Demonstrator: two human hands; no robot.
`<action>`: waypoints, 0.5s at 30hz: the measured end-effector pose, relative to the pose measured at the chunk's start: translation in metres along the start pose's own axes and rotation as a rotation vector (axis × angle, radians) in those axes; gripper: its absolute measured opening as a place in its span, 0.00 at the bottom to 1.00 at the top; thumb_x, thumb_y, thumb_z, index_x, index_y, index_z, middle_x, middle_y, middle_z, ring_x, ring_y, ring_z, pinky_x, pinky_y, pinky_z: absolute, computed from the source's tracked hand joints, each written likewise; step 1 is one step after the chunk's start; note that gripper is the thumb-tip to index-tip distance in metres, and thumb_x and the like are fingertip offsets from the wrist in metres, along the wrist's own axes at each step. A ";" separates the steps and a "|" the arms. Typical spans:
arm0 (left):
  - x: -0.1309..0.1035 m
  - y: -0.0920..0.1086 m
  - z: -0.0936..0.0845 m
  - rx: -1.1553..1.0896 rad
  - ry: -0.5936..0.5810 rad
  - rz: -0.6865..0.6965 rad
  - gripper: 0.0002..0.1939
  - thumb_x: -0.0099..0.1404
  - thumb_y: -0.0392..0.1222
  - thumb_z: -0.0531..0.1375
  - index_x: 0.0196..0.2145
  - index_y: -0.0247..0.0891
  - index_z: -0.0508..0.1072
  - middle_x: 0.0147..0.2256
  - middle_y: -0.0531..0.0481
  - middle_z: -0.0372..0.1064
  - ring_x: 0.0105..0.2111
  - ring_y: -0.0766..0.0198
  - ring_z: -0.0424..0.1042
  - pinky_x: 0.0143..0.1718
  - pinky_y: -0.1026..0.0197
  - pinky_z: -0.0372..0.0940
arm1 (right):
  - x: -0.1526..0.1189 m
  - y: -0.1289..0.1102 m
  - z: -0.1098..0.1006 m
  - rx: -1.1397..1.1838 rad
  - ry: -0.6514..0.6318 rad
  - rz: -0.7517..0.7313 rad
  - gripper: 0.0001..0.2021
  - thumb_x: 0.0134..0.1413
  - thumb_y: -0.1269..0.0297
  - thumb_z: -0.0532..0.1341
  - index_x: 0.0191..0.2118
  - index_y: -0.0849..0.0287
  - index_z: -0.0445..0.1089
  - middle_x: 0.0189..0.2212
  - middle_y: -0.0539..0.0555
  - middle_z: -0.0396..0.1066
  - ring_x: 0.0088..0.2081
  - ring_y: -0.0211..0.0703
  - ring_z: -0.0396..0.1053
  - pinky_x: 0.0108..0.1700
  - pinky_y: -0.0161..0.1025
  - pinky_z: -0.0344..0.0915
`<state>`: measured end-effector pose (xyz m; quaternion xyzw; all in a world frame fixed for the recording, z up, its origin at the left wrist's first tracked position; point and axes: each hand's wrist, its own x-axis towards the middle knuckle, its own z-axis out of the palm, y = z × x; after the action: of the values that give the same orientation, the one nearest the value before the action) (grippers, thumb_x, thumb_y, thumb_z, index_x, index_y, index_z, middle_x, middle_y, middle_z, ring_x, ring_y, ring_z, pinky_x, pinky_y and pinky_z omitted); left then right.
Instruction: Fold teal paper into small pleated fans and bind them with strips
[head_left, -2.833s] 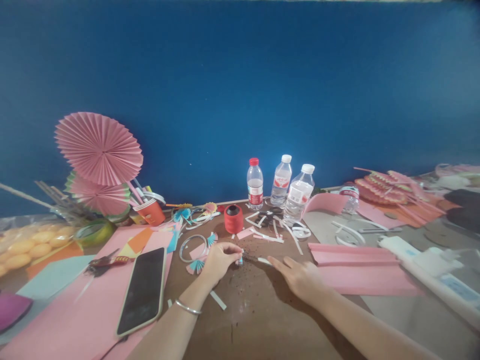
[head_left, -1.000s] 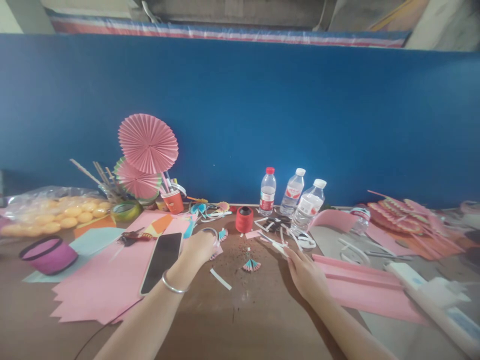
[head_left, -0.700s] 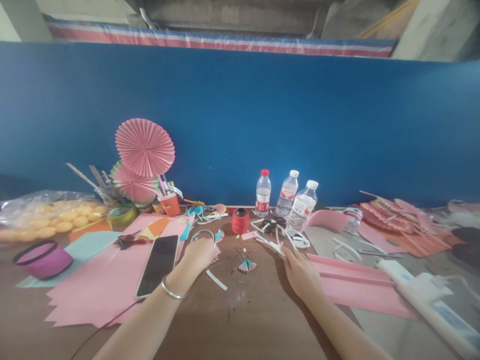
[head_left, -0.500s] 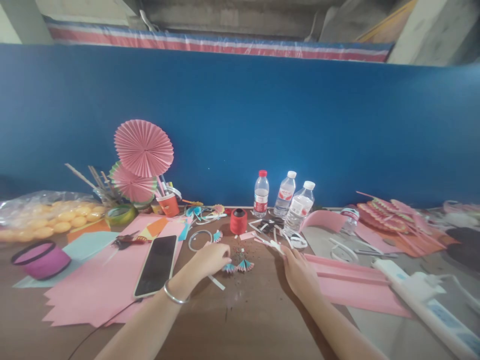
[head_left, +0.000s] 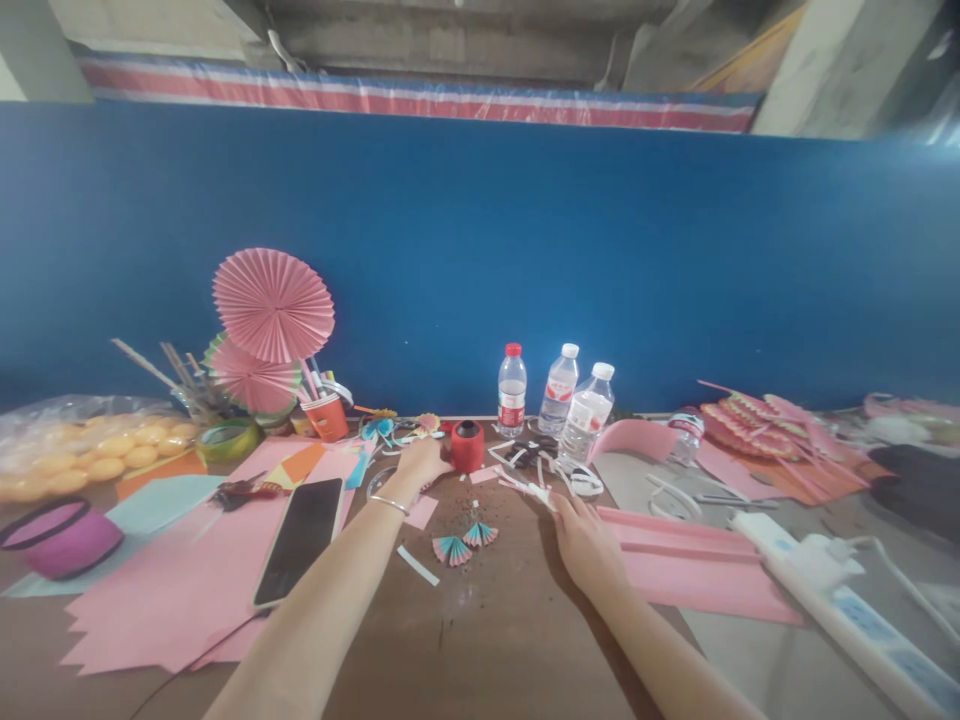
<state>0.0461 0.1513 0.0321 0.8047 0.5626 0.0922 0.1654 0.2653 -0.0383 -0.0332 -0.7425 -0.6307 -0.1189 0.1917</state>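
Note:
My left hand [head_left: 421,468] reaches beside a small red rounded thing [head_left: 467,452] with a dark hole on top. Its fingers are stretched out and nothing shows in them. On the right, my right hand [head_left: 586,540] rests on the brown table, fingers extended, fingertips at white and pink paper scraps [head_left: 534,490]. I see nothing gripped in it. Between the hands lie two small fan-shaped pieces [head_left: 452,550] in teal and pink, amid dark crumbs. A pink paper piece [head_left: 421,513] and a white strip [head_left: 418,566] lie near my left wrist.
Several bottles [head_left: 512,390] stand at the back by a blue partition [head_left: 600,230]. Left are a phone [head_left: 300,540], pink sheets [head_left: 172,590], a purple tape roll [head_left: 67,540] and pleated pink fans [head_left: 274,305]. Folded pink paper [head_left: 690,565] and a power strip [head_left: 847,610] lie right.
My left hand has moved forward, away from the fan-shaped pieces, to the side of the red thing. The view has shifted slightly; my right hand stays by the scraps.

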 end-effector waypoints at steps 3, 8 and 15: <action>0.010 -0.003 0.007 -0.045 -0.035 -0.003 0.16 0.63 0.42 0.55 0.47 0.36 0.64 0.46 0.45 0.63 0.42 0.59 0.67 0.40 0.52 0.65 | 0.001 0.000 0.000 0.019 -0.001 -0.009 0.14 0.58 0.69 0.46 0.47 0.54 0.61 0.40 0.56 0.68 0.41 0.46 0.64 0.41 0.39 0.56; 0.024 -0.013 0.001 -0.163 -0.046 -0.011 0.16 0.63 0.42 0.54 0.47 0.36 0.64 0.46 0.45 0.63 0.42 0.59 0.67 0.40 0.52 0.65 | 0.001 0.000 -0.001 0.025 -0.024 -0.013 0.13 0.58 0.70 0.46 0.46 0.53 0.62 0.41 0.55 0.67 0.40 0.46 0.64 0.39 0.39 0.56; 0.041 -0.005 -0.021 -0.336 -0.038 -0.028 0.16 0.63 0.42 0.54 0.47 0.35 0.64 0.46 0.45 0.63 0.41 0.58 0.67 0.40 0.51 0.65 | 0.001 0.001 0.000 0.053 -0.031 -0.010 0.13 0.59 0.69 0.46 0.45 0.54 0.62 0.41 0.55 0.67 0.40 0.45 0.64 0.39 0.39 0.56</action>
<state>0.0494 0.1947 0.0482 0.7594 0.5473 0.1676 0.3094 0.2664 -0.0375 -0.0332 -0.7356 -0.6404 -0.0916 0.2010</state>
